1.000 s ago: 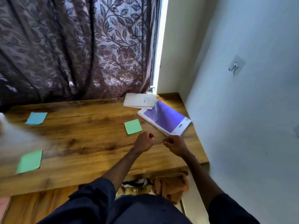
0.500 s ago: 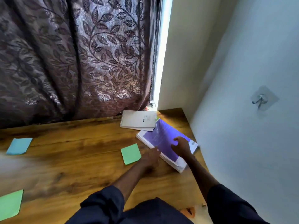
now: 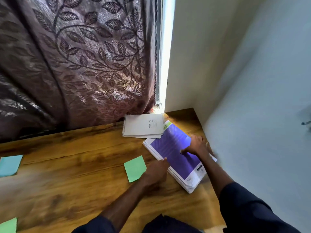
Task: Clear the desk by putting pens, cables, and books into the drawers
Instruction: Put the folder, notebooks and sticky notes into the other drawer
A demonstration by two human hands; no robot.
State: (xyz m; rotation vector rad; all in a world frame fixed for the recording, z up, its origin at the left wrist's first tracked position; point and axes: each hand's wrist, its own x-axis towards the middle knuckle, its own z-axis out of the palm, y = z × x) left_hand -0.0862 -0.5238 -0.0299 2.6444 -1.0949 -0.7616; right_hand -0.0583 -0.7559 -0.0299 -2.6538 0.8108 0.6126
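Observation:
A thick purple-covered book (image 3: 173,148) lies at an angle in the desk's far right corner, close to the wall. My right hand (image 3: 196,147) is at its right edge, thumb stretched over the cover and fingers blurred over the side by the wall. My left hand (image 3: 155,172) touches the book's left edge with a fingertip. A white spiral notebook (image 3: 143,126) lies just behind it, partly under the book's far corner. No drawers, pens or cables are in view.
The wooden desk (image 3: 67,174) carries a green sticky note (image 3: 134,168) by my left hand, a blue note (image 3: 10,165) at far left and another green note (image 3: 8,225) at bottom left. A leaf-patterned curtain (image 3: 75,64) hangs behind; a white wall (image 3: 260,115) bounds the right.
Both hands reached from the desk's front edge to the purple book. My right hand slid from the cover's middle to its right edge, and the view moved in closer.

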